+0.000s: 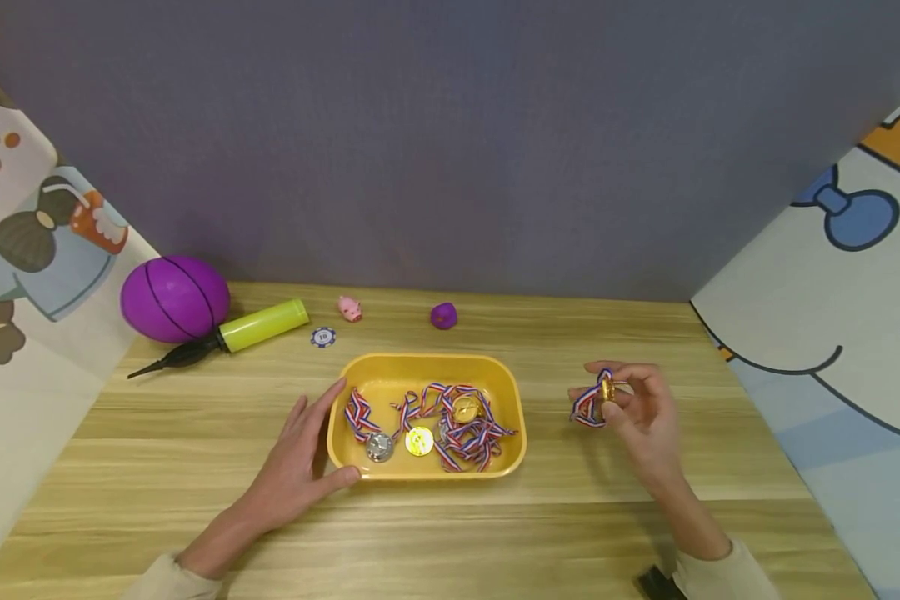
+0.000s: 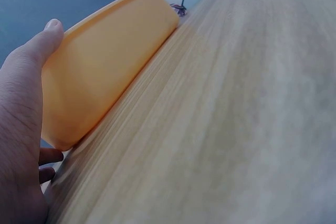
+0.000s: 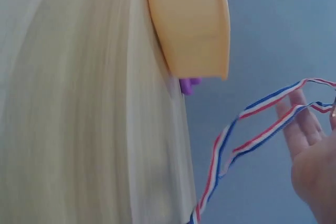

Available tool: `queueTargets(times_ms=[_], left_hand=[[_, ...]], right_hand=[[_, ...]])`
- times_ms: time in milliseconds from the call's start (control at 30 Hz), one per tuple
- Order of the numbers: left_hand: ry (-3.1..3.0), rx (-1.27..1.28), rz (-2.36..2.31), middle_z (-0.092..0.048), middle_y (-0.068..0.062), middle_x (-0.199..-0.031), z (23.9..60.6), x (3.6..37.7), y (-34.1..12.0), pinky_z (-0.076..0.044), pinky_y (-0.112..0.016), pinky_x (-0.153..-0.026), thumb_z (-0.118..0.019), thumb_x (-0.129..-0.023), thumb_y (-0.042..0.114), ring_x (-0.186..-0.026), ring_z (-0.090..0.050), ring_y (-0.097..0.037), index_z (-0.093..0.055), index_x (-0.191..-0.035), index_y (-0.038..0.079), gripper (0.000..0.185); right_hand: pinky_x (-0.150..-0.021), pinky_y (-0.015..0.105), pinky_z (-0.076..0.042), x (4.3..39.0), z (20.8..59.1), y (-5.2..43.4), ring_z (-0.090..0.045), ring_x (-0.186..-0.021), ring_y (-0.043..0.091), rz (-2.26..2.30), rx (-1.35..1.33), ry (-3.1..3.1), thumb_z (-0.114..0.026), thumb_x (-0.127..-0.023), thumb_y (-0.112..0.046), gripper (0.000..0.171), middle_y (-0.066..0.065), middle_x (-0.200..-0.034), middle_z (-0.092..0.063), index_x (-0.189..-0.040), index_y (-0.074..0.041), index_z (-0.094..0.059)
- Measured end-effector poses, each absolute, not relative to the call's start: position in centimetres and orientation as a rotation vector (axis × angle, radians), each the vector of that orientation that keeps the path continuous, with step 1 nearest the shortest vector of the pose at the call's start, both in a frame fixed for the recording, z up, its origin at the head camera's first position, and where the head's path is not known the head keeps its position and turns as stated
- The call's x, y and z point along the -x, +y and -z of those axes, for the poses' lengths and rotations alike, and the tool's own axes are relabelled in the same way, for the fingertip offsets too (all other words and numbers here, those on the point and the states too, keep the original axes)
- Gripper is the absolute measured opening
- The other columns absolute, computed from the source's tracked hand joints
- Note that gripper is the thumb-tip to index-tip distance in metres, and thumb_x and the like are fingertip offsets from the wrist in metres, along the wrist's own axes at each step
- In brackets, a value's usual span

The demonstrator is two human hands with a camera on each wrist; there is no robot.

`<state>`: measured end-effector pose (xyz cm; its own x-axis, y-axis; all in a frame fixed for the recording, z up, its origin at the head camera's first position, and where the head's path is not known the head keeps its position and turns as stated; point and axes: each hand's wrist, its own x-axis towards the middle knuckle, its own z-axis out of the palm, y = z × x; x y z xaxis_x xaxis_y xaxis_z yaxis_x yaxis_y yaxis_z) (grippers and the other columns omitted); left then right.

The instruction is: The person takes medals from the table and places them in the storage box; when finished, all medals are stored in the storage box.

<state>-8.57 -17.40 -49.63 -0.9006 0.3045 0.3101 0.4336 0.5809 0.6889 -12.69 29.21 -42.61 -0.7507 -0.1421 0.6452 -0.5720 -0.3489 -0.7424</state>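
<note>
A yellow plastic tray (image 1: 427, 358) holds a silver medal (image 1: 379, 447), a gold medal (image 1: 419, 441) and another gold medal (image 1: 466, 407) among tangled red, white and blue ribbons (image 1: 471, 446). My left hand (image 1: 288, 467) rests against the tray's left end, its fingers fairly straight along the side and the thumb at the front rim. To the right of the tray, my right hand (image 1: 645, 425) pinches a further gold medal (image 1: 607, 388) between thumb and fingers. That medal's striped ribbon (image 1: 587, 407) hangs from the fingers in loops, seen in the right wrist view (image 3: 215, 166) as well.
Behind the tray lie a purple ball (image 1: 176, 298), a yellow-green hand pump (image 1: 264, 325) with a black nozzle, a poker chip (image 1: 323, 337), a pink toy pig (image 1: 350, 308) and a small purple object (image 1: 443, 315). A grey panel (image 1: 450, 150) closes the table's back; cartoon-printed walls flank it.
</note>
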Motion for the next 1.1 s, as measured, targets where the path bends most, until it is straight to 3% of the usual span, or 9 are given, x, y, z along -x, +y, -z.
queueTargets(times_ms=[300, 467, 567, 733, 833, 1100], left_hand=[[-2.662, 0.608, 1.227, -0.037, -0.017, -0.178, 49.6, 8.5, -17.4, -0.006, -0.069, -0.136, -0.073, -0.096, 0.072, -0.159, -0.035, -0.056, -0.017, -0.180, 0.026, 0.111], [-2.660, 0.614, 1.219, -0.037, -0.017, -0.178, 49.5, 8.5, -17.4, -0.007, -0.070, -0.136, -0.072, -0.096, 0.073, -0.159, -0.036, -0.055, -0.017, -0.180, 0.026, 0.111], [-2.660, 0.613, 1.221, -0.037, -0.017, -0.178, 49.6, 8.5, -17.4, -0.007, -0.070, -0.136, -0.073, -0.096, 0.073, -0.159, -0.036, -0.055, -0.017, -0.180, 0.026, 0.111], [-2.659, 0.610, 1.223, -0.037, -0.017, -0.178, 49.6, 8.5, -17.5, -0.007, -0.070, -0.136, -0.072, -0.096, 0.074, -0.159, -0.035, -0.057, -0.017, -0.180, 0.026, 0.111], [-2.655, 0.613, 1.221, -0.037, -0.017, -0.178, 49.6, 8.5, -17.5, -0.006, -0.069, -0.136, -0.072, -0.096, 0.074, -0.159, -0.036, -0.056, -0.017, -0.180, 0.025, 0.111], [-2.648, 0.626, 1.211, -0.036, -0.016, -0.179, 49.6, 8.6, -17.4, -0.005, -0.065, -0.138, -0.070, -0.097, 0.075, -0.158, -0.038, -0.054, -0.017, -0.180, 0.024, 0.110]], right_hand=[[-0.056, 0.029, -0.066, 12.8, 42.8, 28.0, -0.080, -0.071, 0.023, -2.211, -0.944, -1.591, -0.059, -0.105, 0.016, 0.023, 0.027, -0.135, -0.068, -0.127, 0.016, -0.050], [-0.034, 0.027, -0.048, 12.9, 42.2, 28.1, -0.060, -0.045, 0.016, -2.112, -0.914, -1.738, -0.051, -0.101, 0.026, 0.028, 0.025, -0.133, -0.074, -0.127, 0.016, -0.046], [-0.027, 0.029, -0.035, 12.9, 41.7, 28.2, -0.050, -0.037, 0.014, -2.015, -0.851, -1.853, -0.051, -0.096, 0.030, 0.032, 0.019, -0.123, -0.079, -0.125, 0.018, -0.045], [-0.030, 0.023, -0.032, 13.0, 40.7, 28.1, -0.054, -0.042, 0.000, -1.745, -0.670, -2.052, -0.067, -0.089, 0.026, 0.036, 0.005, -0.102, -0.083, -0.122, 0.018, -0.057], [-0.033, 0.023, -0.030, 13.1, 40.1, 27.8, -0.045, -0.044, -0.004, -1.610, -0.608, -2.099, -0.077, -0.083, 0.023, 0.039, 0.000, -0.095, -0.080, -0.119, 0.016, -0.066], [-0.033, 0.027, -0.027, 13.2, 39.1, 26.7, -0.045, -0.048, -0.003, -1.562, -0.577, -2.079, -0.079, -0.079, 0.025, 0.043, -0.002, -0.089, -0.069, -0.120, 0.012, -0.076]])
